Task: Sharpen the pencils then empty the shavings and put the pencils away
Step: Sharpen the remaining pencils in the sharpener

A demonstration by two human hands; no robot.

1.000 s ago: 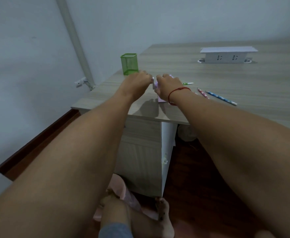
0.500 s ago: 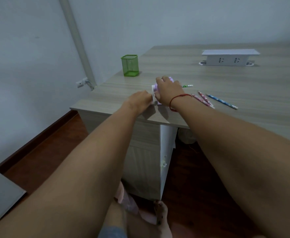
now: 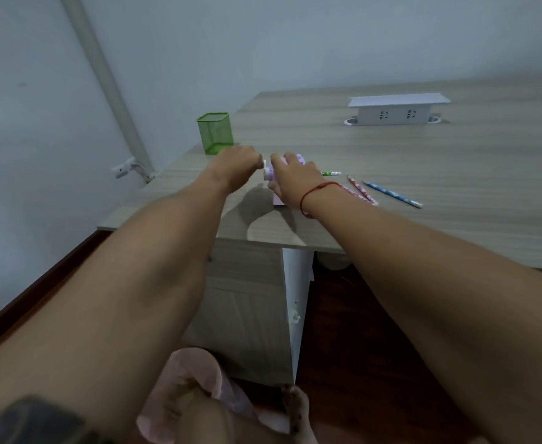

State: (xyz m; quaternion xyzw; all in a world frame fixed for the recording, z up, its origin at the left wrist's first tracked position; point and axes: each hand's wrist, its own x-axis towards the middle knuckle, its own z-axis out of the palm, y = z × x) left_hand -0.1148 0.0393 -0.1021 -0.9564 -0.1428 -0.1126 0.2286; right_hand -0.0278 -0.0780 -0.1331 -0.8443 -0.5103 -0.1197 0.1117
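Sharpening judged underway | crank [image 3: 265,167] gripped by left hand [image 3: 238,161] | purple sharpener [image 3: 279,200] clamped under right hand [image 3: 292,178] | green pencil [image 3: 331,173] inserted | loose pencils [image 3: 361,190] lay on desk [image 3: 455,174] | emptying and storing judged pending

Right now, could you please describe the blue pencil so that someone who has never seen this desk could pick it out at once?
On the wooden desk, look nearer than the white socket box, to the loose pencils right of the right hand. The blue pencil lies farthest right, the only blue one; the others are pink-patterned or green.
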